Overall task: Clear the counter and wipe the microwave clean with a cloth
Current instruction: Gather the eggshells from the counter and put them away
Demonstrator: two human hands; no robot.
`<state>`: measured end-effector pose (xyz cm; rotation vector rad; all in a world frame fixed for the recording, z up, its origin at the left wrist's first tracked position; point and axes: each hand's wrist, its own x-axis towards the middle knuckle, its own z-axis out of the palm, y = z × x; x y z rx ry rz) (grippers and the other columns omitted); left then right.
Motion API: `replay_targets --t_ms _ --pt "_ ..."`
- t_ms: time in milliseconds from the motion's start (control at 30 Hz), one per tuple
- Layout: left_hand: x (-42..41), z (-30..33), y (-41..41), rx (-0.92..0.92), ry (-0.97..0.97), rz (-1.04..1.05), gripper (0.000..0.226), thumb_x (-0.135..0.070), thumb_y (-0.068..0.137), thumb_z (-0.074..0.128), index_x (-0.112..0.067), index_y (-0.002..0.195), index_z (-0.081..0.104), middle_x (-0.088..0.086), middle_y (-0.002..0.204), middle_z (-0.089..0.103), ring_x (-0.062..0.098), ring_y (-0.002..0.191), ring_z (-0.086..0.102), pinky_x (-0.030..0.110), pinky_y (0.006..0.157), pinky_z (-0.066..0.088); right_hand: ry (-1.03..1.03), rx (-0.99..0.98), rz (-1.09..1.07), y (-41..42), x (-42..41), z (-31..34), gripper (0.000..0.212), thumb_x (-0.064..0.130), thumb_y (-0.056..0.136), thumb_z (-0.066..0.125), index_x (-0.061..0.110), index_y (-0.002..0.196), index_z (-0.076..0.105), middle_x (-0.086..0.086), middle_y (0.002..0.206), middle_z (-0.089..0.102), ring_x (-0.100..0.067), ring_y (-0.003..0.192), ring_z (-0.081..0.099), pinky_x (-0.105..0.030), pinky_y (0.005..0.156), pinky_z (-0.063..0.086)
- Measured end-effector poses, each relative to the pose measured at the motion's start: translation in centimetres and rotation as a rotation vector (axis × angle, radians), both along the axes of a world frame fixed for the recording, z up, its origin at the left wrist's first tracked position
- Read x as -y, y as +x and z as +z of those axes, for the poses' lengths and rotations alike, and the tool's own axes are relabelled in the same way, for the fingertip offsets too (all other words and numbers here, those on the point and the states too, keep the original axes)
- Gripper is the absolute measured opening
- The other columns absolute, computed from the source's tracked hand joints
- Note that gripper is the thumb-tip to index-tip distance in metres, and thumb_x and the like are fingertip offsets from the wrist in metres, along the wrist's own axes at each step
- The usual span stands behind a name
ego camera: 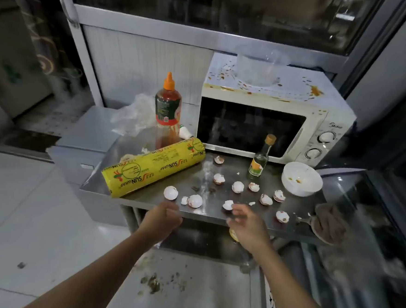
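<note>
Several broken eggshells (237, 187) lie scattered over the steel counter (219, 214). Behind them stands a white microwave (329, 119), its top spattered with orange stains. A brown cloth (329, 222) lies at the counter's front right corner, with a spoon (303, 219) beside it. My left hand (162, 217) is curled at the counter's front edge, below a shell half (170, 192), and nothing shows in it. My right hand (245, 219) hovers with loosely spread fingers next to a shell piece (227, 205) at the front edge.
A yellow cling-wrap roll (153, 167) lies across the counter's left. Behind it stand a red sauce bottle (168, 108) and a crumpled plastic bag (135, 115). A small glass bottle (260, 158) and a dirty white bowl (301, 178) sit before the microwave. A clear tub (258, 66) rests on top.
</note>
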<state>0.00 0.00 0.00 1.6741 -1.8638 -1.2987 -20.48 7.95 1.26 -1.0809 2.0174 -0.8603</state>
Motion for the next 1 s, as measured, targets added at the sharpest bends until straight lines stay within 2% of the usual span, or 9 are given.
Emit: replay_targets --t_ms 100,167,300,400,500,600,733,900,1000 --pt "1.4 -0.8 -0.6 -0.004 -0.03 0.011 0.008 -0.015 0.085 0.053 -0.013 0.085 0.061 0.0 0.074 0.06 0.014 0.064 0.056 0.025 0.058 0.045 -0.071 -0.063 0.021 -1.2 3.2 -0.8 0.025 0.007 0.083 0.065 0.01 0.108 0.064 -0.008 0.099 0.066 -0.021 0.09 0.06 -0.011 0.063 0.036" --pt "2.0 -1.1 -0.9 -0.007 -0.013 0.084 0.013 -0.018 0.085 0.056 -0.018 0.097 0.062 0.001 0.086 0.066 0.015 0.076 0.062 0.024 0.064 0.05 -0.076 -0.104 0.069 -1.6 5.5 -1.4 0.026 0.007 0.083 0.065 0.009 0.109 0.065 -0.008 0.1 0.066 -0.016 0.087 0.057 -0.015 0.069 0.038" --pt "2.9 -1.6 -1.8 0.014 -0.065 0.188 0.019 -0.017 0.086 0.053 -0.019 0.102 0.065 0.005 0.099 0.066 0.023 0.093 0.062 0.038 0.086 0.052 -0.097 -0.21 0.185 -2.4 9.5 -3.2 0.028 0.006 0.082 0.065 0.01 0.11 0.066 -0.008 0.105 0.066 -0.016 0.087 0.058 -0.028 0.084 0.047" --pt "3.2 -2.0 -2.5 0.057 -0.136 0.277 0.021 -0.015 0.087 0.054 -0.017 0.104 0.065 0.004 0.098 0.067 0.025 0.092 0.062 0.035 0.085 0.051 -0.119 -0.285 0.277 -2.7 11.4 -4.5 0.028 0.0 0.08 0.065 0.009 0.106 0.068 -0.01 0.106 0.067 -0.022 0.093 0.062 -0.029 0.086 0.048" --pt "3.3 -2.5 -2.8 0.061 -0.199 0.331 0.018 -0.012 0.085 0.06 -0.016 0.102 0.064 -0.003 0.091 0.065 0.02 0.088 0.062 0.027 0.077 0.047 -0.153 -0.402 0.379 -2.8 12.5 -5.9 0.029 -0.002 0.08 0.062 0.008 0.107 0.068 -0.01 0.109 0.066 -0.026 0.099 0.062 -0.035 0.089 0.048" --pt "3.6 -3.0 -2.8 0.078 -0.223 0.359 0.021 -0.013 0.083 0.065 -0.015 0.103 0.062 0.0 0.094 0.064 0.022 0.09 0.061 0.03 0.077 0.049 -0.157 -0.565 0.445 -2.6 13.3 -7.0 0.03 0.002 0.085 0.06 0.009 0.113 0.066 -0.008 0.115 0.064 -0.025 0.105 0.059 -0.034 0.091 0.045" --pt "4.2 -3.6 -2.3 0.094 -0.245 0.365 0.026 -0.011 0.082 0.067 -0.016 0.106 0.061 0.002 0.101 0.064 0.021 0.092 0.06 0.032 0.081 0.049 -0.14 -0.702 0.51 -2.1 14.1 -8.1 0.029 -0.003 0.084 0.051 0.008 0.104 0.069 -0.01 0.107 0.065 -0.026 0.098 0.058 -0.033 0.082 0.047" --pt "4.4 -4.2 -1.8 0.045 -0.211 0.377 0.027 -0.014 0.082 0.068 -0.02 0.106 0.059 -0.002 0.102 0.062 0.015 0.089 0.057 0.032 0.08 0.051 -0.12 -0.59 0.453 -1.8 14.9 -8.1 0.022 -0.01 0.079 0.051 0.002 0.084 0.069 -0.013 0.094 0.064 -0.03 0.087 0.059 -0.035 0.072 0.045" --pt "4.6 -4.4 -1.4 0.024 -0.213 0.381 0.027 -0.015 0.083 0.067 -0.019 0.108 0.059 -0.003 0.104 0.061 0.014 0.09 0.057 0.033 0.081 0.05 -0.21 -0.487 0.404 -0.9 15.7 -7.6 0.017 -0.008 0.078 0.06 0.003 0.085 0.071 -0.011 0.095 0.066 -0.026 0.085 0.061 -0.027 0.071 0.042"
